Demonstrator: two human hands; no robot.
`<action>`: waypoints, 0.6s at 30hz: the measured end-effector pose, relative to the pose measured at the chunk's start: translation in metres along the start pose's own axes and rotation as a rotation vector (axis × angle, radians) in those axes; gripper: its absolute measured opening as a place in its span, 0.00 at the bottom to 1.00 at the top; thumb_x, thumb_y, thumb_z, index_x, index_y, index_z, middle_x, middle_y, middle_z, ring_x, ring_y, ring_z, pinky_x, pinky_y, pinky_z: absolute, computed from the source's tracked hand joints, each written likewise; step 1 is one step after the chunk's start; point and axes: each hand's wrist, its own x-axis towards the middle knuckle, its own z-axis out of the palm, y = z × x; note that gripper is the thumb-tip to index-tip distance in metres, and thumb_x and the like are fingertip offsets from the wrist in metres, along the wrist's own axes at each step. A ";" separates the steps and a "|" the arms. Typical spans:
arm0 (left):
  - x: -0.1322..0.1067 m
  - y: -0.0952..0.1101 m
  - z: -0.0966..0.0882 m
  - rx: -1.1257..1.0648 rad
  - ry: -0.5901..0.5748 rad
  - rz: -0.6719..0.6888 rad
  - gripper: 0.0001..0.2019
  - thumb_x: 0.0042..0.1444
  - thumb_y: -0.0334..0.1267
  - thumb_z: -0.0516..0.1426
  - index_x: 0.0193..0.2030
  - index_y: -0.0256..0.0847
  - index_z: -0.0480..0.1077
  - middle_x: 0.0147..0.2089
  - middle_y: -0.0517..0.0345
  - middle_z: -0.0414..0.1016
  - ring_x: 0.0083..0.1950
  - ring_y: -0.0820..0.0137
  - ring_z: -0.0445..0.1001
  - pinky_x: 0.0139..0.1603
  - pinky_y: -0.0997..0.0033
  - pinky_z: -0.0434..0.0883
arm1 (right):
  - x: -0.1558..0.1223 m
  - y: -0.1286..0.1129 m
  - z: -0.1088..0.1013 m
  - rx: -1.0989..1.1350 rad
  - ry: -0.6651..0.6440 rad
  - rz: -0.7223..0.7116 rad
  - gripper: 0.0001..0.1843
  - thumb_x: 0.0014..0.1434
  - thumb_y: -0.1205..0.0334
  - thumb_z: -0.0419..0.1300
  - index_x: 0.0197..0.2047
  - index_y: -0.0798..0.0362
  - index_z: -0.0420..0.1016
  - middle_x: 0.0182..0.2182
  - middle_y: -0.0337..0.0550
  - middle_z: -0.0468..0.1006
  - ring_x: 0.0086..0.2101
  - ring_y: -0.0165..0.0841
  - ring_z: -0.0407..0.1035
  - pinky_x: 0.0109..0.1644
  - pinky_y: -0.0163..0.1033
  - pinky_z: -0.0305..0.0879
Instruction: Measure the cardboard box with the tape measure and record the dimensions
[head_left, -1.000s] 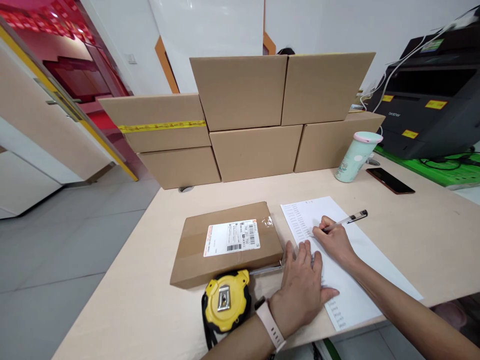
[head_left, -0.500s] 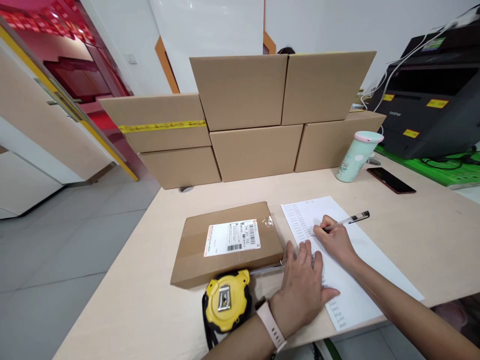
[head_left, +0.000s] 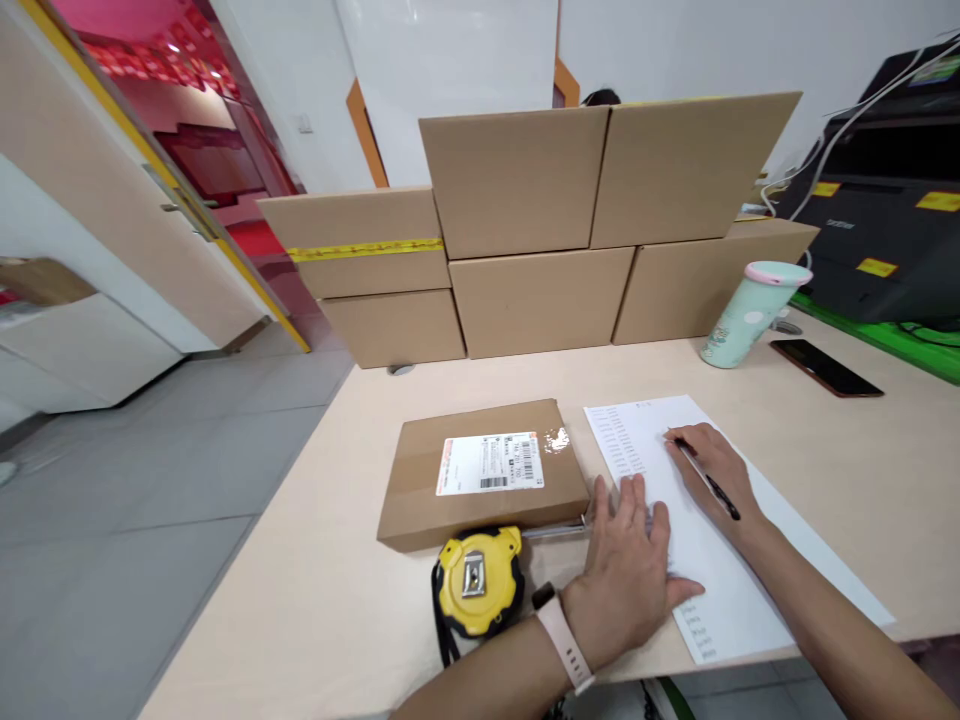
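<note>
My right hand (head_left: 716,475) grips a black-and-clear pen (head_left: 721,492), with its back end pointing down toward my wrist. That hand rests over a white sheet of paper (head_left: 750,600), which has short handwritten lines down its left side. Spread flat, my left hand (head_left: 626,570) presses on the sheet's left edge, a pink watch band on its wrist. Just left of it lies a yellow and black tape measure (head_left: 480,585), its metal blade (head_left: 551,531) drawn out along the front of a labelled cardboard box (head_left: 420,470). The blade's far end is hidden near my left fingers.
Stacked cardboard boxes (head_left: 540,305) form a wall along the back of the table (head_left: 300,560). A mint tumbler (head_left: 754,315) and a phone (head_left: 825,367) stand and lie at the right. Behind them is a black printer (head_left: 885,230) on a green surface.
My right hand has shifted right on the sheet, and the pen has swung so its back end points toward me. My left hand stays on the paper. The view has turned slightly left.
</note>
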 end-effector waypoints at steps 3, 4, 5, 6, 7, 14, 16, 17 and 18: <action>-0.014 0.010 -0.017 0.048 0.063 0.034 0.36 0.64 0.60 0.40 0.64 0.27 0.58 0.69 0.30 0.55 0.72 0.48 0.50 0.69 0.39 0.49 | -0.002 0.017 0.003 -0.130 -0.024 -0.081 0.15 0.59 0.62 0.47 0.42 0.49 0.75 0.36 0.48 0.75 0.41 0.44 0.68 0.43 0.47 0.64; -0.023 0.013 -0.021 0.044 0.089 0.038 0.35 0.64 0.60 0.40 0.62 0.30 0.60 0.68 0.33 0.57 0.71 0.50 0.51 0.69 0.40 0.49 | -0.003 0.020 0.004 -0.169 -0.032 -0.084 0.17 0.59 0.64 0.47 0.43 0.49 0.75 0.36 0.49 0.75 0.40 0.45 0.68 0.41 0.47 0.64; -0.033 0.015 -0.025 0.027 0.131 0.033 0.33 0.64 0.60 0.41 0.60 0.33 0.62 0.67 0.37 0.60 0.70 0.52 0.53 0.70 0.42 0.49 | -0.004 0.021 0.006 -0.203 -0.043 -0.086 0.18 0.58 0.65 0.47 0.45 0.49 0.75 0.37 0.49 0.75 0.40 0.45 0.68 0.39 0.46 0.64; -0.047 0.015 -0.028 -0.001 0.185 0.011 0.30 0.64 0.59 0.42 0.57 0.36 0.64 0.64 0.41 0.64 0.68 0.54 0.55 0.70 0.44 0.49 | -0.005 0.021 0.007 -0.233 -0.048 -0.084 0.20 0.58 0.66 0.47 0.48 0.49 0.75 0.38 0.50 0.76 0.41 0.46 0.68 0.37 0.46 0.64; -0.061 0.013 -0.030 -0.039 0.264 -0.011 0.26 0.64 0.58 0.44 0.54 0.39 0.66 0.60 0.45 0.67 0.65 0.55 0.59 0.70 0.47 0.51 | -0.005 0.019 0.007 -0.257 -0.039 -0.077 0.21 0.58 0.66 0.47 0.50 0.49 0.74 0.39 0.50 0.77 0.41 0.46 0.68 0.36 0.46 0.64; -0.168 -0.038 -0.029 -0.093 0.632 -0.596 0.19 0.56 0.40 0.57 0.54 0.43 0.60 0.57 0.41 0.63 0.59 0.51 0.63 0.55 0.43 0.66 | -0.002 -0.027 -0.015 -0.213 0.308 0.048 0.14 0.60 0.54 0.51 0.42 0.49 0.73 0.36 0.50 0.77 0.38 0.44 0.72 0.35 0.45 0.65; -0.184 -0.051 -0.024 -0.124 0.605 -0.687 0.29 0.52 0.42 0.61 0.58 0.42 0.57 0.59 0.40 0.62 0.60 0.49 0.63 0.54 0.42 0.68 | -0.008 -0.044 -0.023 -0.112 0.268 0.045 0.13 0.58 0.49 0.53 0.38 0.47 0.73 0.36 0.48 0.79 0.34 0.41 0.73 0.29 0.41 0.65; -0.188 -0.055 -0.021 -0.169 0.583 -0.707 0.33 0.49 0.42 0.63 0.60 0.42 0.55 0.59 0.40 0.62 0.59 0.48 0.64 0.53 0.41 0.69 | -0.013 -0.053 -0.026 -0.048 0.190 0.022 0.13 0.57 0.48 0.55 0.36 0.46 0.73 0.36 0.46 0.80 0.33 0.40 0.74 0.26 0.40 0.65; -0.190 -0.057 -0.016 -0.221 0.564 -0.713 0.38 0.45 0.42 0.65 0.61 0.43 0.53 0.59 0.40 0.64 0.59 0.48 0.65 0.53 0.41 0.70 | -0.021 -0.062 -0.027 0.016 0.085 -0.018 0.13 0.57 0.46 0.56 0.34 0.45 0.74 0.36 0.45 0.80 0.31 0.39 0.75 0.24 0.38 0.66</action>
